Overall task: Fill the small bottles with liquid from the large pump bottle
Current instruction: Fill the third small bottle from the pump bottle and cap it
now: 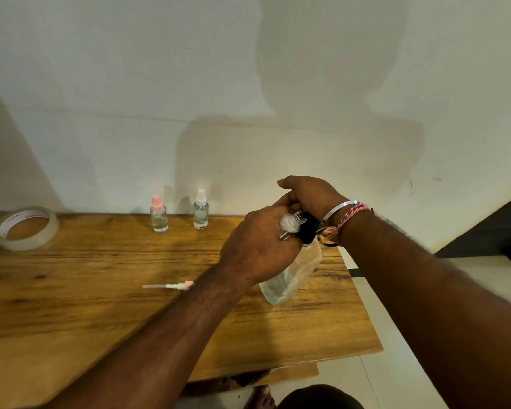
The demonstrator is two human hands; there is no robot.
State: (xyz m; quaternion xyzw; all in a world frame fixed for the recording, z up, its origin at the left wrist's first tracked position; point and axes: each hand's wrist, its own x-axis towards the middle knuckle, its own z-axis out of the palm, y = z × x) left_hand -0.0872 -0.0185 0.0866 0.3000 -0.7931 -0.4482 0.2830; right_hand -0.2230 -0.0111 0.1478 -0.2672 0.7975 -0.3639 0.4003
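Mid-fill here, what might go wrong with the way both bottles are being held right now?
The small bottle is tilted at the pump head, so liquid may miss its narrow neck. The large bottle leans near the table's right edge and could tip. The loose sprayer could get knocked.

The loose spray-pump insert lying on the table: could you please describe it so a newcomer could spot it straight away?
Start from the wooden table and look at its middle, in front of the two capped small bottles by the wall. There the spray-pump insert lies flat beside the left forearm. Unlike those upright bottles, it is a bare pink-collared head with a thin white dip tube.
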